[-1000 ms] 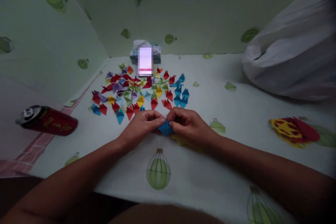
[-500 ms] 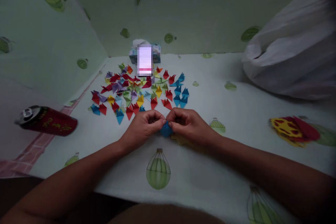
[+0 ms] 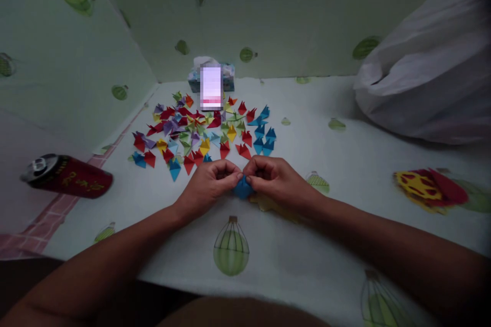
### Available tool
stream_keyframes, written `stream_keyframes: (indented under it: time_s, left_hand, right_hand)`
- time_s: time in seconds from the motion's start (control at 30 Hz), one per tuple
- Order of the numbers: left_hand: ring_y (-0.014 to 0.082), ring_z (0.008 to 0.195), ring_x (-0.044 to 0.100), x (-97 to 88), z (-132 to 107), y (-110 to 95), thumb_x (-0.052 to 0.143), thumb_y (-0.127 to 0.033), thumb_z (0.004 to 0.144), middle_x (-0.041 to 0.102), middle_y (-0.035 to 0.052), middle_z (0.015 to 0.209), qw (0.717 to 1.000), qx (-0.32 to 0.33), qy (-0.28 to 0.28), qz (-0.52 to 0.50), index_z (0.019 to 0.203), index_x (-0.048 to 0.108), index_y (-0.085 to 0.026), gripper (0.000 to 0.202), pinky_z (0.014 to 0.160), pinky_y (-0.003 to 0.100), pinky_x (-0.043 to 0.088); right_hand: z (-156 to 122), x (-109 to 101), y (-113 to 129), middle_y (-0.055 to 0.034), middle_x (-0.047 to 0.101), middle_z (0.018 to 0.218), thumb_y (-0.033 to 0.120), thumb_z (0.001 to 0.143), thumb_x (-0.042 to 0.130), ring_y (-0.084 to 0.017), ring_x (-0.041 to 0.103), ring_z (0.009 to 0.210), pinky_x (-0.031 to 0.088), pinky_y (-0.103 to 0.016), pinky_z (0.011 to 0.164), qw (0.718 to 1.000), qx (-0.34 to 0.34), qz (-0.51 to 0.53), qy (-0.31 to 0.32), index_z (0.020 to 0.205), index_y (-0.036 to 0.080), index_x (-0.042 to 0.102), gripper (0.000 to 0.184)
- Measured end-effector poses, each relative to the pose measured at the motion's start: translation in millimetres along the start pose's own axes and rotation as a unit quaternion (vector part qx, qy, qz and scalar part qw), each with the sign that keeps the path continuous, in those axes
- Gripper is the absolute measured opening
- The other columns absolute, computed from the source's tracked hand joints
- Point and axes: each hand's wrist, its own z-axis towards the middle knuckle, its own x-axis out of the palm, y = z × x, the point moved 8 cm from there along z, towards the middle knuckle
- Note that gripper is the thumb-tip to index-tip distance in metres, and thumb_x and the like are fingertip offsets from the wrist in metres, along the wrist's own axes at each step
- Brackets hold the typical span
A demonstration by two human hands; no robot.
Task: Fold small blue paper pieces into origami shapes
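Between my two hands is a small piece of folded blue paper (image 3: 243,188), its upper part covered by fingers. My left hand (image 3: 214,180) pinches its left side between thumb and forefinger. On the other side my right hand (image 3: 273,180) pinches it the same way, the fingertips of both hands almost meeting. Under my right hand lies a flat yellow piece (image 3: 264,203), partly hidden by the wrist. Just beyond the hands spreads a group of many-coloured folded paper cranes (image 3: 197,157), with several blue cranes (image 3: 264,139) at its right edge.
A phone with a lit, blurred screen (image 3: 211,87) leans against a tissue box (image 3: 229,77) at the back. On the left a red can (image 3: 74,176) stands near the table edge. At right are red and yellow cut-outs (image 3: 429,189) and a large white bag (image 3: 425,76).
Almost nothing differs. Both hands stay pinched on the blue paper in the same place, with only a very slight shift of the right hand and the view.
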Motion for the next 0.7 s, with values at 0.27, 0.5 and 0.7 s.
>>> stream_keyframes:
  time_s: [0.27, 0.5, 0.7]
  left_hand:
    - [0.009, 0.064, 0.056, 0.9, 0.2, -0.5, 0.071, -0.028, 0.075, 0.065, -0.0017, 0.069, 1.0, -0.011, 0.007, 0.0, 0.076, 0.069, -0.014, 0.014, 0.064, 0.021, 0.044]
    - [0.0085, 0.064, 0.054, -4.7, 1.5, 1.4, 0.07, -0.027, 0.076, 0.063, -0.0018, 0.07, 1.0, 0.009, -0.019, -0.007, 0.075, 0.067, -0.014, 0.013, 0.062, 0.021, 0.042]
    - [0.0088, 0.064, 0.053, -10.3, 0.0, -1.3, 0.071, -0.028, 0.076, 0.062, -0.0014, 0.069, 0.998, 0.034, -0.053, -0.019, 0.076, 0.067, -0.014, 0.015, 0.061, 0.021, 0.042]
  right_hand:
    - [-1.7, 0.7, -0.3, -0.0005, 0.058, 0.067, 0.024, 0.077, 0.059, -0.013, 0.052, 0.059, 0.042, -0.027, 0.055, 0.999, -0.02, -0.039, -0.003, 0.073, 0.017, 0.058, 0.009]
    - [-1.4, 0.9, 7.5, 0.0008, 0.055, 0.072, 0.029, 0.084, 0.063, -0.012, 0.052, 0.061, 0.043, -0.026, 0.055, 0.999, -0.051, 0.011, 0.01, 0.081, 0.018, 0.057, 0.012]
    - [-5.1, 0.2, 25.1, -0.0032, 0.059, 0.083, 0.026, 0.084, 0.067, -0.016, 0.054, 0.076, 0.043, -0.03, 0.069, 0.983, -0.155, -0.094, 0.001, 0.077, 0.018, 0.06, 0.012]
